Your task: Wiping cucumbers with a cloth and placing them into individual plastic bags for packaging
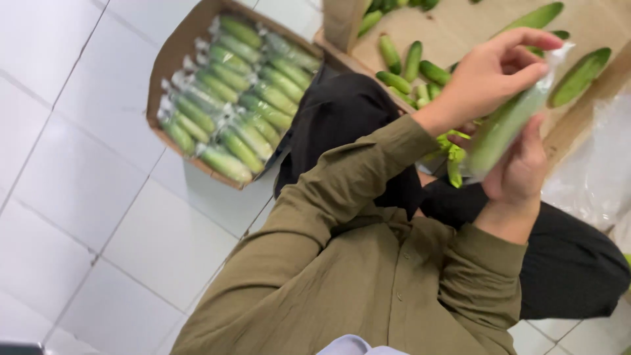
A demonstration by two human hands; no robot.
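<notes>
White tiled floor (72,164) fills everything left of and below both hands. Person seated, olive long-sleeved shirt (368,276) and black trousers (348,112) take up the middle of the view, sleeves running up to the wrists. Open cardboard box (172,59) sits on the floor well left of the left hand, packed with rows of cucumbers in clear plastic sleeves (230,98), lying side by side, touching each other. Second cardboard tray (460,26) lies just beyond the hands, holding loose unwrapped cucumbers (411,62), a small cluster just left of the left hand, one larger one (580,75) just right of it. Clear plastic sheeting (591,177) bunched to the right of the right hand. Both hands are raised over the lap, close together, on one bagged cucumber (503,125), held tilted, top end up-right, lower end toward the lap. Left hand (493,75) on top: thumb and fingers pinching the clear bag at the upper end. Right hand (519,171) underneath, palm and fingers curled round the lower half, supporting it. Bunch of thin green ties (453,154), kind unclear, sticks out just below-left of the hands, touching the right hand
</notes>
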